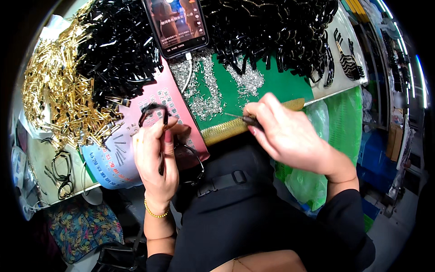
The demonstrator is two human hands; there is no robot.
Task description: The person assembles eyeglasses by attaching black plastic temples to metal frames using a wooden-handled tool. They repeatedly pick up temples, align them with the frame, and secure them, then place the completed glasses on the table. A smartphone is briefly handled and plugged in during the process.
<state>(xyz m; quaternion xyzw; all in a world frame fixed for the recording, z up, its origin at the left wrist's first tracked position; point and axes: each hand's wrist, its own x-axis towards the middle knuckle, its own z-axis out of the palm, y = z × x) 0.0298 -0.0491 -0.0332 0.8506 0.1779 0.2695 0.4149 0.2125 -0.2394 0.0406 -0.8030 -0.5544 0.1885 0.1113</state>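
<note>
at the near side, the left hand (156,154) holds a black glasses frame (165,120), the right hand (283,131) a thin-shafted tool (250,121); work looks unfinished, silver pieces (205,108) loose beyond.

I'm seeing a workshop here: black parts (272,36), gold parts (59,81) and tiny silver pieces (206,104) heaped across a worktable (80,181)!

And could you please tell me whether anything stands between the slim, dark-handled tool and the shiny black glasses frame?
Nothing visible does: open space separates the tool in the right hand from the frame in the left hand.
</note>
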